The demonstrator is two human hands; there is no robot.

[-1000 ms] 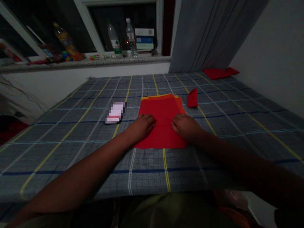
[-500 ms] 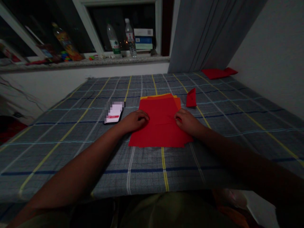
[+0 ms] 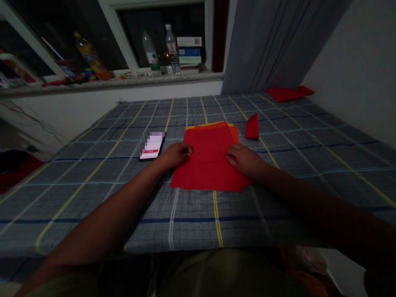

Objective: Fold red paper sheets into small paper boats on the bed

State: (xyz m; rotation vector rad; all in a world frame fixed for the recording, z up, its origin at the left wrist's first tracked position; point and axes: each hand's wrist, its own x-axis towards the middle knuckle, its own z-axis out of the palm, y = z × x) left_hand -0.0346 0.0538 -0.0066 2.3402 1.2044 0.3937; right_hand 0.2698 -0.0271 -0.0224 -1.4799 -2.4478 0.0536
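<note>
A red sheet of paper [image 3: 210, 171] with a faint crease across its middle lies on top of other sheets. An orange sheet [image 3: 234, 133] and a thin yellow edge show behind it at the far side. My left hand [image 3: 177, 155] rests at the paper's left edge, its fingers curled and closed on it. At the right edge, my right hand [image 3: 246, 159] has its thumb and fingers pinched on the red paper. A small folded red paper piece [image 3: 252, 128] stands beyond my right hand.
A phone [image 3: 152, 146] with a lit screen lies left of the paper on the checked cloth [image 3: 102, 165]. More red paper [image 3: 284, 95] lies at the far right corner. Bottles [image 3: 172, 49] and stacked books [image 3: 189, 51] stand on the windowsill [image 3: 198, 76].
The view has shifted slightly, so the scene sits a little further right. Both hands stay at the red paper's edges, with only slight finger movement.
</note>
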